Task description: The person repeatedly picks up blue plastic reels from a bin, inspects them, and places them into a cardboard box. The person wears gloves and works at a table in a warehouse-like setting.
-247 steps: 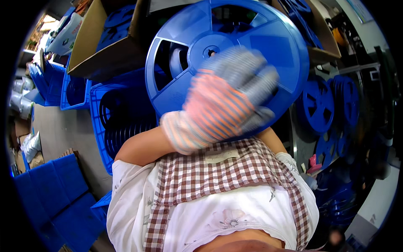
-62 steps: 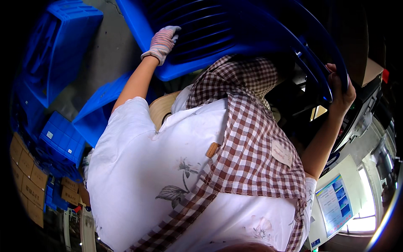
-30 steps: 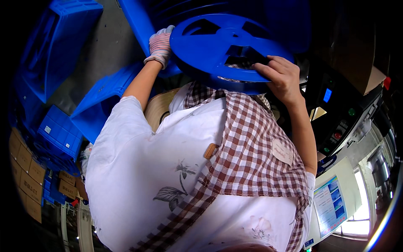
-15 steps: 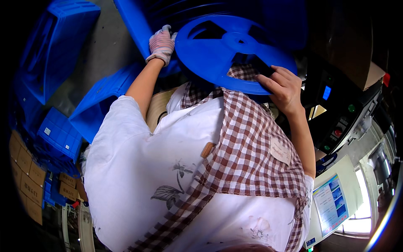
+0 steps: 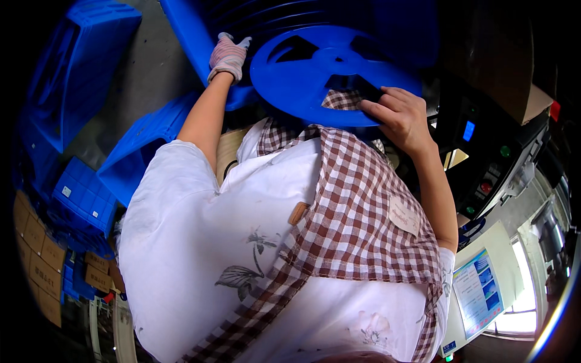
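Note:
A round blue plastic reel [image 5: 290, 78] with cut-out windows and a small centre hole lies tilted in front of my body. My bare right hand [image 5: 399, 118] grips its near right rim, thumb at the edge of a window and fingers curled over. Through that window part of my checked apron shows. My left hand [image 5: 229, 57], in a pale striped glove, is beside the reel's far left edge and apart from it. Its thumb and fingers are spread, with nothing visible between them. Beyond the reel, dark blue curved edges [image 5: 272, 21] sit in a row, mostly in shadow.
A large blue bin wall [image 5: 184, 36] rises next to my left hand. More blue crates [image 5: 91, 66] stand at the left, with stacked brown cartons [image 5: 45, 266] lower down. At the right is a dark machine panel [image 5: 484, 163] with a lit screen and coloured buttons.
My left hand has come away from the reel's edge, moving slightly left and farther out, and its fingers have spread. The reel and my right hand have shifted slightly left.

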